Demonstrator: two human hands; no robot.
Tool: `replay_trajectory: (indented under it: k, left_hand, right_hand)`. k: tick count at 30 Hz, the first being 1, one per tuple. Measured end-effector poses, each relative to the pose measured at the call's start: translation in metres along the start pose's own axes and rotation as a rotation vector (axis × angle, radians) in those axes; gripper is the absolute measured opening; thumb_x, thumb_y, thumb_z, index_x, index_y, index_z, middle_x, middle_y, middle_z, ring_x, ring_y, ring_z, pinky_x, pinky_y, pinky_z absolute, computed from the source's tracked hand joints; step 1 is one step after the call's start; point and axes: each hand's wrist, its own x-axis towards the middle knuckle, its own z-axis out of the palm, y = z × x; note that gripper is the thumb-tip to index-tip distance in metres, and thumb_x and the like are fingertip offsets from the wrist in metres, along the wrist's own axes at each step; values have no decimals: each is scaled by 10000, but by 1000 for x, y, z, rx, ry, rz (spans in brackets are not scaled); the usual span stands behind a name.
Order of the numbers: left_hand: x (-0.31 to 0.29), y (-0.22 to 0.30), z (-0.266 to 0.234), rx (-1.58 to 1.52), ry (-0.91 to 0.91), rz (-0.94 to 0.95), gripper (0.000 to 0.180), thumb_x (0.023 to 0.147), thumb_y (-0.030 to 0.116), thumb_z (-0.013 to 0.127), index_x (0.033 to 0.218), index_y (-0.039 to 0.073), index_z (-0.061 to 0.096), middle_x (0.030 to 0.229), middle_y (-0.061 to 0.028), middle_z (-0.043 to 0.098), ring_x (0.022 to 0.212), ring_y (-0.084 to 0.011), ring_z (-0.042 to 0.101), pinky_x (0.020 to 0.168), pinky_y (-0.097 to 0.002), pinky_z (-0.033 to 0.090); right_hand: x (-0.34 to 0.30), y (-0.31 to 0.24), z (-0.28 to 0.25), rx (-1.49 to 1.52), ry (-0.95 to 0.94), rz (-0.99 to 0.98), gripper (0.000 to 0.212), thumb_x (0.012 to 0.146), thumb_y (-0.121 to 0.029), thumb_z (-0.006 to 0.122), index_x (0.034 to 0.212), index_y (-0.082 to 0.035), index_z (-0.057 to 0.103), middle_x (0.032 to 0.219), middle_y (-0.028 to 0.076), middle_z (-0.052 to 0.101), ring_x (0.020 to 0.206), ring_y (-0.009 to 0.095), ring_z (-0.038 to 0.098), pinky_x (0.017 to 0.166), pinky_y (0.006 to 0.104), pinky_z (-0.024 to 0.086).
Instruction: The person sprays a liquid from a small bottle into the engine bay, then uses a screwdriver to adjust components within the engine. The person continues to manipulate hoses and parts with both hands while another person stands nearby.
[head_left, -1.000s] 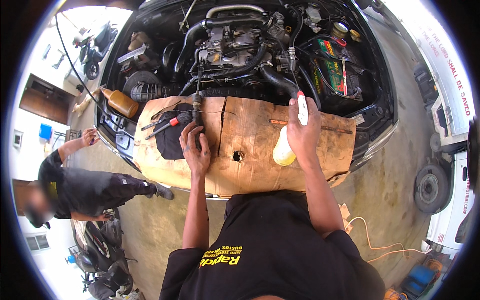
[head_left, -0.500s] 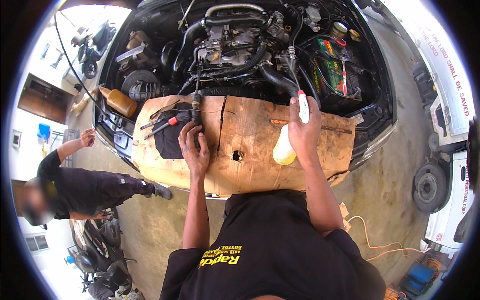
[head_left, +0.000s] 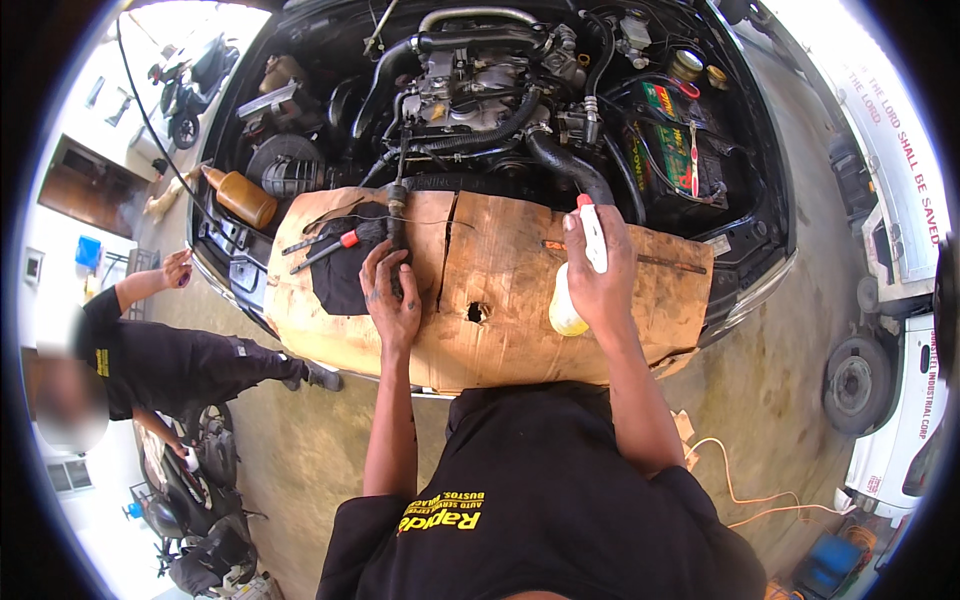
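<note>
bottle [head_left: 578, 285] is being gripped in right hand [head_left: 600, 290], fingers clamped; hose end [head_left: 396, 235] is being held by left hand [head_left: 392, 295] at cardboard [head_left: 500, 330] back edge; spraying seemingly not started.

Both forearms are stretched forward over the cardboard sheet [head_left: 500, 290]. The left hand [head_left: 392, 295] is laid fingers-forward at its far left part; the right hand [head_left: 598, 285] is curled closed, raised above its middle.
</note>
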Motion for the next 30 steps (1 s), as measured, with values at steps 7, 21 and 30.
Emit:
replay_trajectory:
  k: [7, 21, 30]
  left_hand:
    - [1, 2, -1, -3, -2, -3, 204, 1029, 87, 622, 1195, 38, 729, 1420, -153, 653, 1346, -369, 584, 1151, -482, 449]
    - [1, -2, -1, 10, -1, -10, 216, 1015, 114, 637, 1199, 54, 733, 1418, -125, 634, 1322, -361, 577, 1147, -483, 448]
    - [1, -1, -4, -19, 2, -41, 218, 1023, 108, 628, 1208, 56, 731, 1438, -131, 639, 1358, -371, 566, 1160, -482, 446]
  right_hand:
    - [0, -4, 1, 0, -9, -9, 212, 1080, -203, 697, 1046, 2, 659, 923, 134, 633, 829, 304, 628, 780, 408, 501]
    - [6, -22, 9, 68, -295, -25, 211, 1064, -199, 718, 1041, 4, 666, 904, 123, 650, 792, 279, 620, 738, 408, 490]
    - [3, -35, 14, 119, -382, -80, 222, 1061, -200, 726, 1016, 8, 666, 860, 112, 595, 762, 271, 590, 711, 390, 473]
